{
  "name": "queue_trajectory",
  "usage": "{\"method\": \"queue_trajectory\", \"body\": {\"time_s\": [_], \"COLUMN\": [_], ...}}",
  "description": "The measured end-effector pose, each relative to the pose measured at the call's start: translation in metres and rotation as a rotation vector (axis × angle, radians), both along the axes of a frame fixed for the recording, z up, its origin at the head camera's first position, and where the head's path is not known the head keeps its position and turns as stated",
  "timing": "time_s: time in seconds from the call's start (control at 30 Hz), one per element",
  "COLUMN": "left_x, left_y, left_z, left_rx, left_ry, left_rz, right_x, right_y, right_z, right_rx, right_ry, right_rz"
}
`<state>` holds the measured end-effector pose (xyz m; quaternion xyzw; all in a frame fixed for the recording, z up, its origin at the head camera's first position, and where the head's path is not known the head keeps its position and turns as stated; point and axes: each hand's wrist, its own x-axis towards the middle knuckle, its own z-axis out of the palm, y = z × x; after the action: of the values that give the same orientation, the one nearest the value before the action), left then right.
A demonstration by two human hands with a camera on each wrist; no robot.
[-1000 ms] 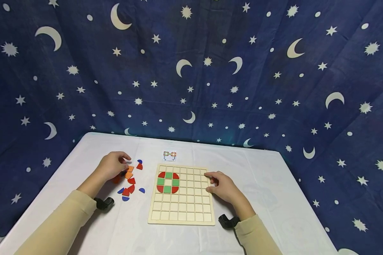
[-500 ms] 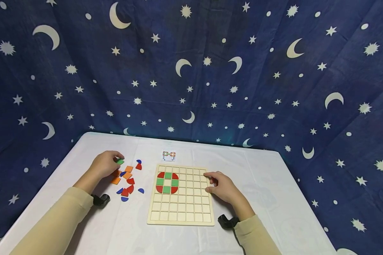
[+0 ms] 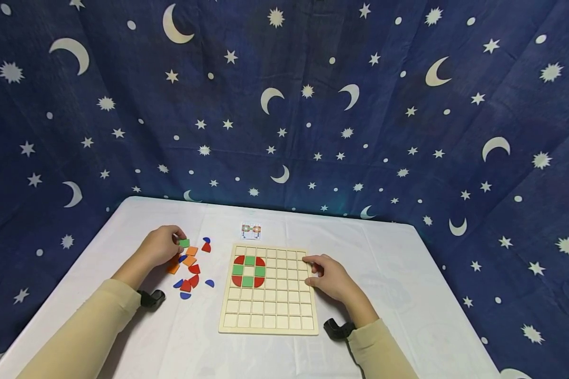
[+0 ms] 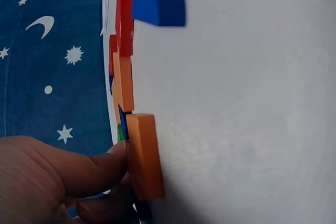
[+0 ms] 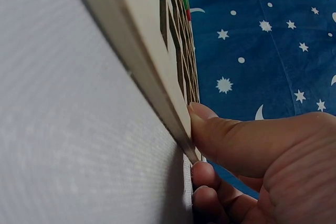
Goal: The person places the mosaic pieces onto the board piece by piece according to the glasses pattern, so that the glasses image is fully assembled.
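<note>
Fingers of the left hand (image 3: 160,245), in the lower left of the head view, are closed on a green square (image 3: 184,243), which is pinched at their tips. Just below it in the picture, orange tiles (image 3: 189,260) are scattered on the white-covered counter (image 3: 384,268), partly hidden by the hand. Red pieces (image 3: 194,281) with curved edges and blue half-rounds (image 3: 209,283) are spread among and below them, towards the board (image 3: 277,292). In the left wrist view, one orange tile is seen just beside the thumb tip, at the lower centre; whether it is touched cannot be told.

The board, marked out in square cells, is placed at the lower centre of the head view. A ring of red and green pieces (image 3: 237,270) is set in its upper left cells, around one bare cell. Its right edge is touched by the thumb and forefinger of the right hand (image 3: 329,276), whose fingers are left loose rather than clenched.

Above the board, a small printed card (image 3: 251,230) is laid flat. The upper frame is filled by a dark blue cloth (image 3: 284,63) patterned with moons and stars.
</note>
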<state>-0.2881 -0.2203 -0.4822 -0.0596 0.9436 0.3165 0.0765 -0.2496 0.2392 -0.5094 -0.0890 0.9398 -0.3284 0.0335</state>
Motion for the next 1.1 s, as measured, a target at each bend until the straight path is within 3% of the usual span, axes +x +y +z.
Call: {"method": "queue_trajectory", "body": {"time_s": [0.33, 0.5, 0.8, 1.1], "left_x": [0.000, 0.003, 0.011, 0.027], "left_y": [0.000, 0.008, 0.039, 0.082], "left_z": [-0.002, 0.004, 0.015, 0.020], "left_rx": [-0.003, 0.010, 0.060, 0.052], "left_ry": [0.026, 0.055, 0.086, 0.153], "left_rz": [-0.036, -0.063, -0.127, -0.245], "right_x": [0.001, 0.000, 0.000, 0.001], "right_y": [0.000, 0.000, 0.000, 0.000], "right_z": [-0.001, 0.000, -0.001, -0.001], "right_rx": [0.015, 0.007, -0.003, -0.006], "right_ry": [-0.002, -0.009, -0.017, -0.016], "right_rz": [0.014, 0.001, -0.004, -0.006]}}
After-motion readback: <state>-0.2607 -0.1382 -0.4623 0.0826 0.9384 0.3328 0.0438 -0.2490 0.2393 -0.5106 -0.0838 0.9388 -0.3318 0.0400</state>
